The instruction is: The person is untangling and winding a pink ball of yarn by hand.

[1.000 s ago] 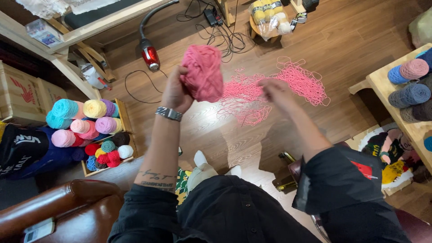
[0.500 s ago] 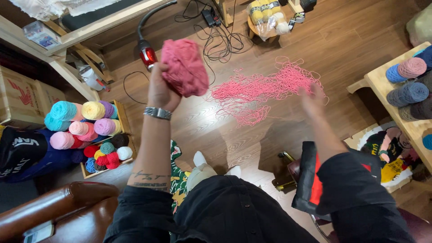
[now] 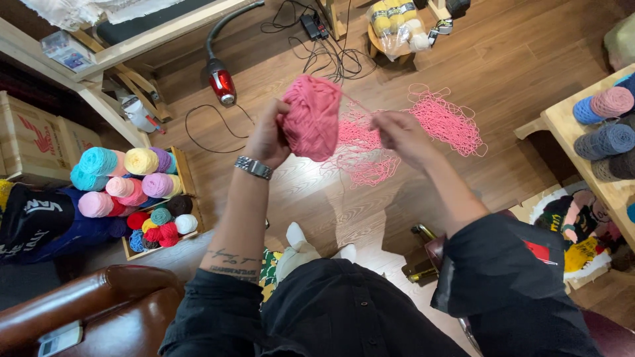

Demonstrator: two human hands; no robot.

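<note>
My left hand point(image 3: 266, 137) grips a large pink yarn ball point(image 3: 311, 116) held up in front of me. A thin pink strand runs from the ball's top to my right hand point(image 3: 399, 134), which pinches it just to the right of the ball. On the wooden floor beyond lies a loose tangle of the same pink yarn point(image 3: 423, 129), spread out behind both hands. A metal watch sits on my left wrist.
A wooden crate of coloured yarn balls point(image 3: 132, 188) stands at the left. A red vacuum cleaner point(image 3: 221, 82) and cables lie on the floor ahead. A wooden bench with yarn rolls point(image 3: 605, 129) is at the right, a brown leather armrest point(image 3: 86, 307) at bottom left.
My right hand swung out to the right over the tangle, then came back close to the ball. My left hand moved the ball left and up, then returned to the middle.
</note>
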